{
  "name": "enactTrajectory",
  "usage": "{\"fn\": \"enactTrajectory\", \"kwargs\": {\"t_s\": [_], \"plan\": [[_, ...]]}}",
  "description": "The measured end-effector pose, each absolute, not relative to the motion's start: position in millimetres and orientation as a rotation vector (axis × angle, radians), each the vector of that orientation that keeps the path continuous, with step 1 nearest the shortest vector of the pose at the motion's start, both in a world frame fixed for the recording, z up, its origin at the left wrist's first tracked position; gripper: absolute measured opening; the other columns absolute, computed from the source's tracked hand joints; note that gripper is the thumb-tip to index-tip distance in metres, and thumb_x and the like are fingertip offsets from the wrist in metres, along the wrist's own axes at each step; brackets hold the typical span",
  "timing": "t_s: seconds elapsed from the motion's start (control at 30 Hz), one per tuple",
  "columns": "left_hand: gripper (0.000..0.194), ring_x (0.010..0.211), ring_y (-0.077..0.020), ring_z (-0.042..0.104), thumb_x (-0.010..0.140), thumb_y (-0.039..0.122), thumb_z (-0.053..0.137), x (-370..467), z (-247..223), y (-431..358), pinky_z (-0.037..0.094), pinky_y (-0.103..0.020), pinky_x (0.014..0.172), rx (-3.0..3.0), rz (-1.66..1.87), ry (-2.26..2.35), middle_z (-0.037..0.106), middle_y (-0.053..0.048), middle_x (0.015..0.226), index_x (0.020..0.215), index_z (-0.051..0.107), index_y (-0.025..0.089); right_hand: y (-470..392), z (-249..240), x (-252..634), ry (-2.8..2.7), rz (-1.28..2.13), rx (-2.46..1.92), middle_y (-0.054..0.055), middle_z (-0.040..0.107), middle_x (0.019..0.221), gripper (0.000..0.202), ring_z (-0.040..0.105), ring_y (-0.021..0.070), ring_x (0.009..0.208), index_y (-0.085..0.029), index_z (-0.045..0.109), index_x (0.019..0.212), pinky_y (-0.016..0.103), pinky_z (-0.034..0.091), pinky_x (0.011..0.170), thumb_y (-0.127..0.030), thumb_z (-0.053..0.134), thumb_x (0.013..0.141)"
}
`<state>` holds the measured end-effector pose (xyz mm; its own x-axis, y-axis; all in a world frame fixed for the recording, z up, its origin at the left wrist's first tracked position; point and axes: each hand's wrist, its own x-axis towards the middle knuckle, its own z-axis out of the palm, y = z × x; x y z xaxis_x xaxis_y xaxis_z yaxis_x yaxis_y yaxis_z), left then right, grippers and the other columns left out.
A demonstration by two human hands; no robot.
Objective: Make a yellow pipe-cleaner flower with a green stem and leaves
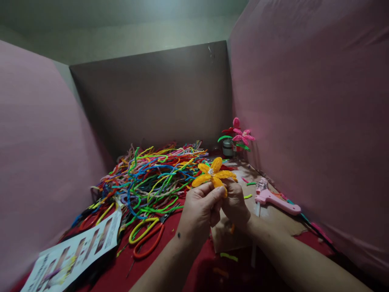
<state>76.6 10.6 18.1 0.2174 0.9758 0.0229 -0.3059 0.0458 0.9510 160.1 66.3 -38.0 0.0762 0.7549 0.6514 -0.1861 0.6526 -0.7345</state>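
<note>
An orange pipe-cleaner flower point(216, 165) with several looped petals and a white centre is held up in front of me. My left hand point(204, 205) pinches it from below, with the thumb against a lower petal. Close behind, my right hand point(235, 202) is closed at the back of the flower, under its right petals. Its fingertips are mostly hidden, so the part it grips does not show. The two hands touch or nearly touch each other.
A heap of coloured pipe cleaners point(158, 174) lies behind my left hand. Scissors point(147, 237) and a printed sheet point(75, 255) are at left. A pink glue gun point(279, 201) rests on cardboard point(281, 223) at right. Pink flowers point(243, 136) stand behind. Pink cloth walls point(319, 101) flank the table.
</note>
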Motion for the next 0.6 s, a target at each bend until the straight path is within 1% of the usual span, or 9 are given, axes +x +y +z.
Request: {"fn": "enactTrajectory", "kwargs": {"t_s": [0.1,0.23,0.4,0.53,0.6], "plan": [[0.029,0.031,-0.001,0.021,0.07,0.035,0.063,76.0,13.3,12.7,0.012,-0.017,0.033,1.114,1.194,0.866,0.03,0.009,0.04,0.057,0.047,0.015,66.6,-34.6,158.7,-1.311,0.743,-0.501,-0.001,0.056,0.064,0.016,0.05,0.0134,0.061,-0.019,0.059,0.061,0.027,0.043,0.062,-0.025,0.054,0.075],[0.034,0.034,-0.0022,0.022,0.071,0.034,0.062,73.7,11.8,14.1,0.013,-0.019,0.036,1.235,1.235,0.956,0.028,0.008,0.04,0.052,0.04,0.016,66.2,-32.9,158.6,-1.326,0.691,-0.531,0.0,0.059,0.069,0.009,0.052,0.0145,0.066,-0.02,0.062,0.068,0.028,0.043,0.066,-0.021,0.055,0.074],[0.026,0.04,-0.0036,0.026,0.07,0.033,0.061,73.3,13.6,12.8,0.019,-0.019,0.04,1.453,1.209,1.071,0.033,0.008,0.046,0.057,0.045,0.016,64.7,-34.9,160.1,-1.3,0.767,-0.574,0.001,0.059,0.069,0.009,0.052,0.0155,0.066,-0.02,0.062,0.068,0.029,0.044,0.064,-0.024,0.056,0.072],[0.025,0.047,-0.005,0.028,0.071,0.027,0.059,73.1,11.0,12.9,0.023,-0.019,0.045,1.61,1.242,1.146,0.033,0.006,0.051,0.056,0.043,0.016,68.0,-39.5,159.8,-1.281,0.829,-0.521,0.002,0.06,0.071,0.01,0.053,0.0163,0.068,-0.019,0.063,0.07,0.028,0.044,0.063,-0.027,0.056,0.072],[0.024,0.051,-0.0061,0.03,0.073,0.026,0.057,72.9,8.6,14.0,0.026,-0.019,0.047,1.672,1.282,1.158,0.033,0.005,0.054,0.056,0.044,0.015,69.5,-41.4,159.5,-1.283,0.83,-0.5,0.002,0.06,0.072,0.01,0.054,0.0163,0.069,-0.019,0.063,0.072,0.028,0.044,0.063,-0.026,0.055,0.072]]}}
